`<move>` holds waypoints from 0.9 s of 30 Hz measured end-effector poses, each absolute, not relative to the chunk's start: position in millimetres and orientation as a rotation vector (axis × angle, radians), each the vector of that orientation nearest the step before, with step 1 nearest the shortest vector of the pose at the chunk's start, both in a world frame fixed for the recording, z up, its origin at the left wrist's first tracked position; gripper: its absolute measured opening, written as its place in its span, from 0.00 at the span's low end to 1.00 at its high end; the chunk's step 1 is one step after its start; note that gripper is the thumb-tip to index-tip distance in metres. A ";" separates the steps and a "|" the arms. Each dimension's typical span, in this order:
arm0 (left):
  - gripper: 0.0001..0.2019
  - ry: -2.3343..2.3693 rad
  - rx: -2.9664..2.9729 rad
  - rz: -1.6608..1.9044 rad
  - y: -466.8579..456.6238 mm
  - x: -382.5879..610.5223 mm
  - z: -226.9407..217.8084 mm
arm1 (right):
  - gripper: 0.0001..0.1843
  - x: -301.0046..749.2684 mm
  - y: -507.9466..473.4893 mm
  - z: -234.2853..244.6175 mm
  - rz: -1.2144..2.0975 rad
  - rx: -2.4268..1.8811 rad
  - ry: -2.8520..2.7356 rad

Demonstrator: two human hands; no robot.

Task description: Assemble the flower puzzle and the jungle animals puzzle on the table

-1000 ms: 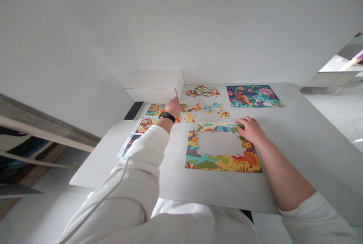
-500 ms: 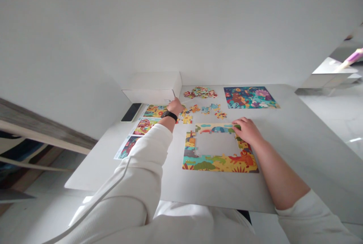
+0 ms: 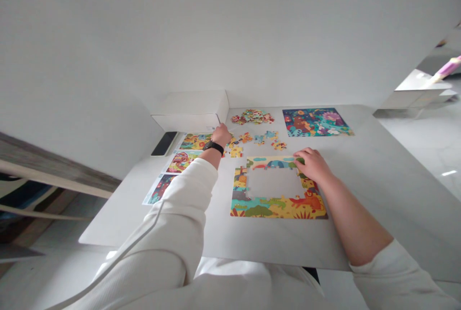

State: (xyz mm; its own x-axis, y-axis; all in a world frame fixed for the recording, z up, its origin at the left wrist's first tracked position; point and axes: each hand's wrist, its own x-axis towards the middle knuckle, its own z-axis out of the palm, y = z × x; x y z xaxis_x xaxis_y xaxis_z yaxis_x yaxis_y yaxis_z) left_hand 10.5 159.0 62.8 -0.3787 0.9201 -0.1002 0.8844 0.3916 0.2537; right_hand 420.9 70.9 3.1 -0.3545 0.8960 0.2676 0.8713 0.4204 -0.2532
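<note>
A partly built animal jigsaw (image 3: pixel 277 200) lies in front of me as a coloured frame with a bare grey middle. My right hand (image 3: pixel 312 164) rests knuckles up on its top right corner, fingers curled down onto the pieces. My left hand (image 3: pixel 220 135), a black watch on its wrist, reaches far to the loose pieces (image 3: pixel 252 140) scattered beyond the frame. Its fingers are bent over them and what they touch is hidden.
A finished blue jigsaw (image 3: pixel 315 122) lies at the far right and a heap of pieces (image 3: pixel 252 117) in the far middle. A white box (image 3: pixel 190 108) stands against the wall, with a dark phone (image 3: pixel 163 143) and picture sheets (image 3: pixel 176 162) on the grey table (image 3: pixel 378 180).
Both hands have stayed almost where they were. The view has shifted slightly as my head moved.
</note>
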 end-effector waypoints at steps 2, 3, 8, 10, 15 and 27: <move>0.31 2.439 1.625 0.214 156.3 11.6 64.7 | 0.12 420.6 70.6 3.6 0.093 -1.510 -2.320; 0.30 2.442 1.638 0.192 154.9 11.8 66.0 | 0.12 420.3 70.4 4.0 0.093 -1.506 -2.323; 0.29 2.398 1.714 0.123 149.9 8.4 72.8 | 0.12 419.2 69.4 6.5 0.081 -1.523 -2.326; 0.30 2.388 1.719 0.124 148.7 5.8 73.9 | 0.12 419.1 69.3 6.7 0.079 -1.529 -2.321; 0.30 2.369 1.688 0.364 146.3 -1.8 71.8 | 0.12 419.6 69.9 5.4 0.081 -1.505 -2.319; 0.15 1.916 1.547 1.095 98.0 -27.1 78.2 | 0.14 422.8 73.9 -0.8 0.096 -1.493 -2.323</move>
